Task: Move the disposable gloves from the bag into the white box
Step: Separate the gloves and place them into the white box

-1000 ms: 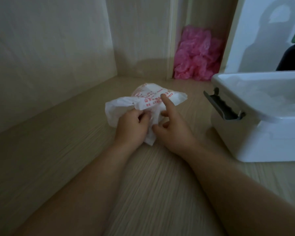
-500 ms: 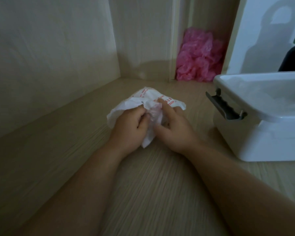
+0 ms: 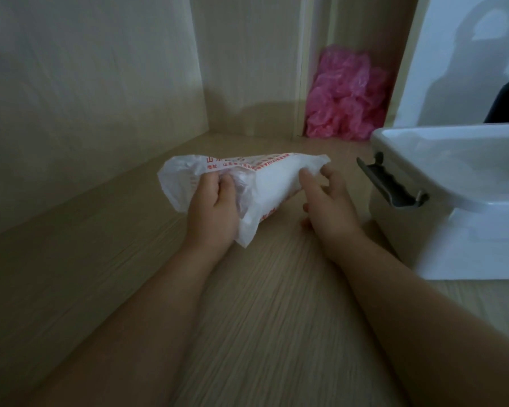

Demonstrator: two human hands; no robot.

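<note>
A white plastic bag [image 3: 272, 183] with red print is held up off the wooden surface, stretched out sideways. My left hand [image 3: 213, 208] grips its left part, where clear crumpled gloves [image 3: 243, 186] show at the bag's mouth. My right hand [image 3: 325, 202] pinches the bag's right end between thumb and fingers. The white box [image 3: 453, 201] stands open to the right, a grey latch [image 3: 390, 185] on its near-left side. I cannot make out what lies inside the box.
A heap of pink plastic [image 3: 346, 95] sits in the back corner behind the box. Wooden walls [image 3: 86, 98] close off the left and the back. The box's raised white lid [image 3: 459, 60] stands at the far right.
Both hands have lifted the bag and pulled it apart sideways. My right hand moved right to the bag's far end; before, both hands were bunched together on the crumpled bag.
</note>
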